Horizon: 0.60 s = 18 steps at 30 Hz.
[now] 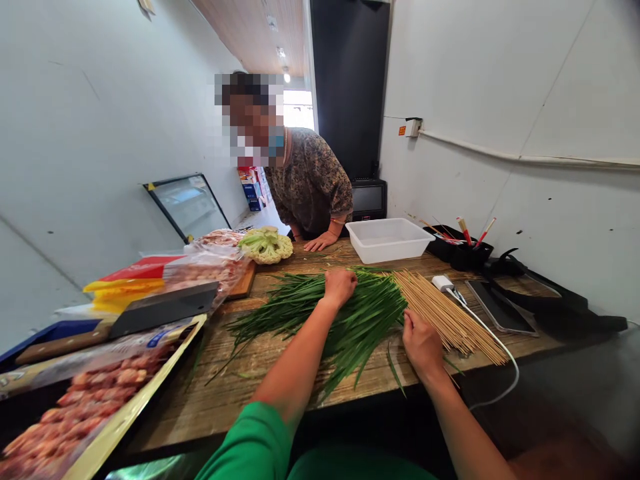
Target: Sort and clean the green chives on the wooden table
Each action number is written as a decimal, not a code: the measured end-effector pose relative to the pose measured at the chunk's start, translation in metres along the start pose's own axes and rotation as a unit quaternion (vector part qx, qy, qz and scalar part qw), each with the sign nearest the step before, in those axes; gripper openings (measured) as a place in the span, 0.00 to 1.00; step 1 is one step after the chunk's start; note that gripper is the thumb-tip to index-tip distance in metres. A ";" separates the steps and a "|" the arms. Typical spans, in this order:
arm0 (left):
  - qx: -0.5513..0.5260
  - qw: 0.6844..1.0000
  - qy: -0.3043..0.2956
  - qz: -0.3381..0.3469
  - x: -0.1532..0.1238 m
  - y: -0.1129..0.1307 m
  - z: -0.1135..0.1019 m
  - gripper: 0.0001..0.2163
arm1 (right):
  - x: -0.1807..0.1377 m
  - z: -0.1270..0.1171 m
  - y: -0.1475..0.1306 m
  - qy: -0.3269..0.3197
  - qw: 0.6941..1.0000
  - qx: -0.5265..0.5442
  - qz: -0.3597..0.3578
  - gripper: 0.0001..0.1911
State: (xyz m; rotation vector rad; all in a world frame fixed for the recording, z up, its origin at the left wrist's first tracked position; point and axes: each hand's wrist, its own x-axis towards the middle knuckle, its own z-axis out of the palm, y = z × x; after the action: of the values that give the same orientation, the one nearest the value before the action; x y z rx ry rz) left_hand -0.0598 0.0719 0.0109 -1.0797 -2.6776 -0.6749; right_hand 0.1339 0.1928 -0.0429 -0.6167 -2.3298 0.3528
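Head-worn view, facing forward, down over table (225,373)

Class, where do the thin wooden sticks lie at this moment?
In the head view, the thin wooden sticks lie right of centre on the table, between the green leaves and the phone, beside the right hand.

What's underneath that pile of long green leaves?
The wooden table shows around the green leaves, so they appear to lie on it. Thin sticks show at their right edge; whether any run beneath is hidden.
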 end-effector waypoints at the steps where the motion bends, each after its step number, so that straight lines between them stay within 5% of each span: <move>1: -0.036 0.999 0.003 -0.002 0.001 0.001 0.001 0.07 | 0.000 0.000 0.000 -0.001 1.000 0.002 -0.002 0.19; 7: -0.220 0.975 -0.011 -0.010 0.006 0.014 0.013 0.09 | 0.000 -0.002 -0.002 -0.011 1.000 0.013 -0.009 0.19; 18: -0.317 0.948 0.002 -0.028 0.004 0.027 0.017 0.09 | 0.000 -0.003 -0.003 -0.022 1.000 0.020 -0.004 0.19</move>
State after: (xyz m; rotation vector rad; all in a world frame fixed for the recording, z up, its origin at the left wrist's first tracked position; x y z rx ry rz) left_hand -0.0435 0.0997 0.0061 -1.1140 -2.5435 -1.6196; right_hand 0.1354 0.1905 -0.0396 -0.5843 -2.3609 0.4131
